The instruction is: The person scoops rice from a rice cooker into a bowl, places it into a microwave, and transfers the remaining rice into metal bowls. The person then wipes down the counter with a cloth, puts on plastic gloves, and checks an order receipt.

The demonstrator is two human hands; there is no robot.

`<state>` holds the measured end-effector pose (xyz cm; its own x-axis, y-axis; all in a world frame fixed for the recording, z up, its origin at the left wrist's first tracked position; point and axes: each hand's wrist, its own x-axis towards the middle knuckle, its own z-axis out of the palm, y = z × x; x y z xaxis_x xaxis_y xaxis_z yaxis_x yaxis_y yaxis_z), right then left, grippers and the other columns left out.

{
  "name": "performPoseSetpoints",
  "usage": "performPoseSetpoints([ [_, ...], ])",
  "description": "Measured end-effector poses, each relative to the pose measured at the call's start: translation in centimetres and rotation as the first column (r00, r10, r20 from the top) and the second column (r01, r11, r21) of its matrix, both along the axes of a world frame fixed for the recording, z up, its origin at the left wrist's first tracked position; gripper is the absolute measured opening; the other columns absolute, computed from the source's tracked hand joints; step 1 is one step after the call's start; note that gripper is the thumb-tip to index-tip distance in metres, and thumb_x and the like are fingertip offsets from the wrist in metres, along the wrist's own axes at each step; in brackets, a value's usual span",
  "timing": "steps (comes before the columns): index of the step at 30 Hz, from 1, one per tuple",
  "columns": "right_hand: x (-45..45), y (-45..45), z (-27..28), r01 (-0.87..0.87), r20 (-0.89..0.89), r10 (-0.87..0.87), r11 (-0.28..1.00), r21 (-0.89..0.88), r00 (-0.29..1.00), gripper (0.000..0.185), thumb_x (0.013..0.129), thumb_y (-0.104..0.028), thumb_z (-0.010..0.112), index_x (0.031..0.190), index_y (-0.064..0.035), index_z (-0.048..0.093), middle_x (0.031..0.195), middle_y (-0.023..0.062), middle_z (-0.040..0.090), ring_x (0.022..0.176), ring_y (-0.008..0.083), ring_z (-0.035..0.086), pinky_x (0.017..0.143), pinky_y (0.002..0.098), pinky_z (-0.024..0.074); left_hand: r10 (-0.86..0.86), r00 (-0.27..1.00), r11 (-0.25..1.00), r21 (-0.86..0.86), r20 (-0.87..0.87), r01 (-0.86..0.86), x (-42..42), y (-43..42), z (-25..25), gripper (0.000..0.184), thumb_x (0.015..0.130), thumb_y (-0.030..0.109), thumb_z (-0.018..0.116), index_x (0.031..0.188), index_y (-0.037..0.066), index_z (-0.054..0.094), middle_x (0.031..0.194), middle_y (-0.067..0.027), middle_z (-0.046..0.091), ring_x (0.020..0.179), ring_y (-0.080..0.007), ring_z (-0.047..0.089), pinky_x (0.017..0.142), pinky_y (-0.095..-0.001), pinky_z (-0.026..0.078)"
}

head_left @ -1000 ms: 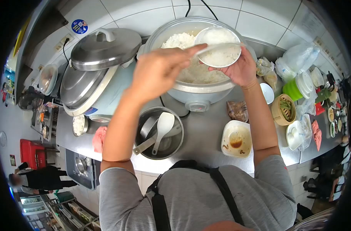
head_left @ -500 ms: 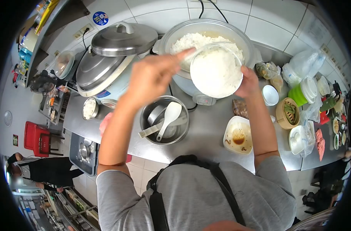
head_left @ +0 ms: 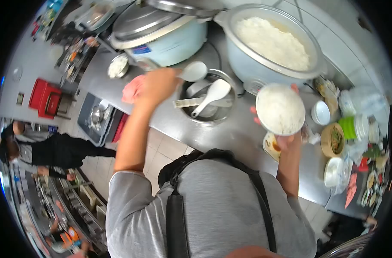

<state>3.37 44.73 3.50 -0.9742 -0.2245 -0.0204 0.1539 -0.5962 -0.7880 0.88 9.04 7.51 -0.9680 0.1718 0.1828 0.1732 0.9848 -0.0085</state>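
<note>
In my right hand (head_left: 288, 139) is a round bowl (head_left: 280, 109) heaped with white rice, with fingers showing on both sides of its rim. My left hand (head_left: 160, 84) is closed around the handle of a pale rice paddle (head_left: 193, 71), its rounded blade over the edge of a metal pot (head_left: 209, 122). A white spoon-shaped paddle (head_left: 217, 92) and a flat metal-coloured utensil rest in that pot. Behind the bowl stands the large open rice cooker (head_left: 256, 71), full of white rice. A pink cloth (head_left: 132, 89) lies beside my left hand.
At the back left is a lidded rice cooker (head_left: 178, 43), near a small metal bowl of rice (head_left: 118, 66). A stained white dish (head_left: 271, 146), white cup (head_left: 320, 112) and bamboo steamer (head_left: 332, 139) are rightward. Another person (head_left: 54, 148) stands at left.
My right hand has brought the rice bowl away from the open cooker, toward me. My left hand has moved down beside the metal pot, and the view has shifted.
</note>
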Motion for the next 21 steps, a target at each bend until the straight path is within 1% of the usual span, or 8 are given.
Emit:
performPoseSetpoints([
  [3, 2.3, -1.6, -3.3, -0.104, -0.134, 0.106, 0.994, 0.023, 0.985, 0.105, 0.07, -0.043, 0.078, 0.148, -0.0247, 0.01, 0.141, 0.0201, 0.036, 0.114, 0.0508, 0.049, 0.091, 0.0554, 0.0489, 0.113, 0.965, 0.992, -0.078, 0.237, -0.097, -1.3, 2.3, -3.6, 0.032, 0.081, 0.023, 0.062, 0.11, 0.01, 0.064, 0.084, -0.0177, 0.067, 0.083, -0.0296, 0.066, 0.076, -0.0417, 0.051],
  [7, 5.8, -4.0, -6.2, 0.029, -0.047, -0.027, 0.998, 0.052, 0.999, 0.108, 0.064, -0.035, 0.08, 0.147, -0.0148, 0.015, 0.138, 0.0139, 0.037, 0.123, 0.0361, 0.044, 0.101, 0.0482, 0.0403, -0.179, 0.984, 0.977, -0.114, 0.025, 0.181, -2.4, 3.1, -6.6, 0.027, 0.079, 0.019, 0.059, 0.104, 0.012, 0.065, 0.082, -0.0113, 0.068, 0.079, -0.0276, 0.067, 0.077, -0.0417, 0.05],
  [9, 6.4, -4.3, -8.3, 0.099, -0.087, -0.094, 0.993, 0.058, 0.992, 0.11, 0.059, -0.027, 0.082, 0.146, -0.0102, 0.017, 0.137, 0.0102, 0.037, 0.127, 0.0285, 0.04, 0.106, 0.041, 0.0347, -0.248, 0.958, 0.937, -0.215, 0.147, 0.276, -2.8, 3.5, -5.2, 0.026, 0.081, 0.019, 0.057, 0.105, 0.014, 0.065, 0.081, -0.0082, 0.069, 0.077, -0.026, 0.068, 0.077, -0.0388, 0.05],
  [13, 7.7, -5.2, -11.8, 0.277, -0.133, -0.245, 0.895, 0.35, 0.96, 0.109, 0.058, -0.03, 0.084, 0.144, -0.0094, 0.02, 0.135, 0.0124, 0.037, 0.126, 0.0285, 0.039, 0.106, 0.041, 0.0324, -0.387, 0.881, 0.862, -0.231, 0.273, 0.451, -2.9, 3.7, -0.9, 0.014, 0.077, 0.017, 0.06, 0.074, 0.011, 0.071, 0.074, -0.0065, 0.069, 0.072, -0.0212, 0.068, 0.07, -0.0385, 0.049],
  [15, 9.0, -5.8, -13.8, 0.378, -0.139, -0.353, 0.82, 0.429, 0.925, 0.108, 0.057, -0.029, 0.084, 0.142, -0.0084, 0.021, 0.135, 0.0123, 0.037, 0.125, 0.0284, 0.04, 0.105, 0.0403, 0.0325, -0.446, 0.857, 0.812, -0.284, 0.259, 0.509, -4.3, 3.6, -4.1, 0.013, 0.077, 0.02, 0.061, 0.074, 0.012, 0.071, 0.075, -0.0061, 0.068, 0.074, -0.0222, 0.066, 0.071, -0.0365, 0.046],
  [17, 9.2, -6.3, -16.2, 0.511, -0.333, -0.407, 0.494, 0.703, 0.851, 0.107, 0.056, -0.027, 0.086, 0.14, -0.0092, 0.022, 0.133, 0.0114, 0.036, 0.124, 0.0279, 0.039, 0.105, 0.0396, 0.0311, -0.576, 0.805, 0.719, -0.382, 0.138, 0.58, -6.1, 3.4, -6.9, 0.012, 0.076, 0.022, 0.062, 0.074, 0.013, 0.07, 0.076, -0.006, 0.066, 0.076, -0.0222, 0.063, 0.073, -0.0361, 0.043],
  [18, 9.4, -8.1, -15.7, 0.514, -0.274, -0.454, 0.576, 0.636, 0.848, 0.104, 0.055, -0.019, 0.087, 0.137, -0.01, 0.023, 0.132, 0.0121, 0.034, 0.123, 0.0276, 0.038, 0.106, 0.0396, 0.0298, -0.608, 0.786, 0.697, -0.397, 0.114, 0.597, -7.5, 2.9, -6.2, 0.012, 0.076, 0.022, 0.062, 0.074, 0.013, 0.07, 0.076, -0.006, 0.066, 0.076, -0.0222, 0.063, 0.073, -0.0361, 0.043],
  [21, 10.3, -10.1, -18.1, 0.595, -0.338, -0.534, 0.438, 0.674, 0.775, 0.102, 0.055, -0.014, 0.086, 0.134, -0.0107, 0.022, 0.131, 0.0132, 0.034, 0.122, 0.028, 0.038, 0.106, 0.0397, 0.0291, -0.743, 0.618, 0.666, -0.19, -0.257, 0.721, -11.4, 1.3, -2.9, 0.011, 0.074, 0.021, 0.063, 0.076, 0.012, 0.069, 0.077, -0.0068, 0.063, 0.077, -0.0225, 0.06, 0.078, -0.0395, 0.043],
])
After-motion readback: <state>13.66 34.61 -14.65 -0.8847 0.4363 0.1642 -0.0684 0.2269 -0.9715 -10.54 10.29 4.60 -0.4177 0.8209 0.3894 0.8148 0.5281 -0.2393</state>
